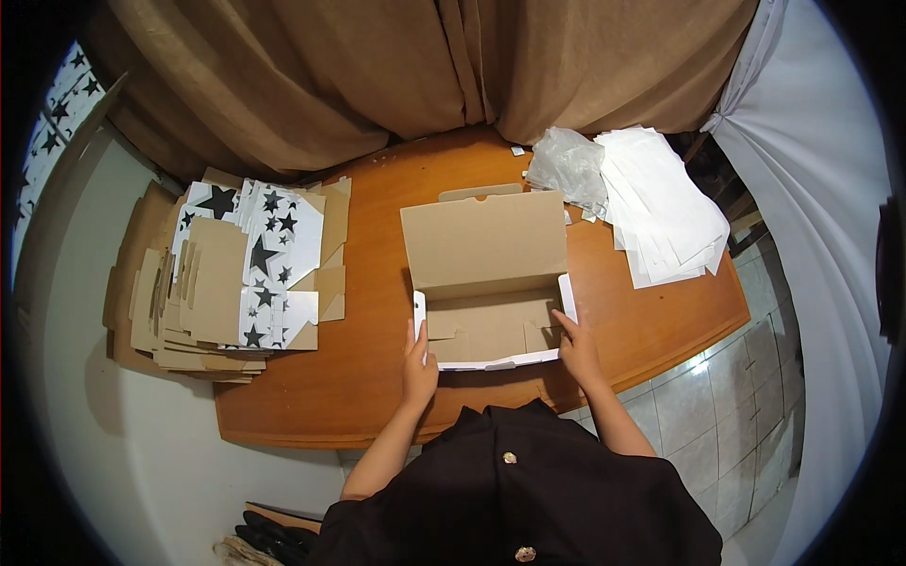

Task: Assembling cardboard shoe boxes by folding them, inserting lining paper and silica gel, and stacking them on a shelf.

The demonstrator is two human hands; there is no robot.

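Note:
An open cardboard box point(485, 241), brown inside and white outside, sits in front of me on the wooden table. Its lid stands raised at the far side, and the inside shows bare brown board with slotted flaps near the front corners. My left hand point(419, 372) is closed on the near left corner, fingers along the white side wall. At the opposite near corner, my right hand point(579, 352) grips the right side wall, with a finger over its top edge. The undersides of both hands are hidden.
On the left of the table point(368, 396) lies a stack of flat cardboard blanks point(212, 283), some white with black stars. A crumpled clear plastic bag point(569, 170) and white paper sheets point(658, 203) lie at the far right. Brown curtains point(321, 75) hang behind.

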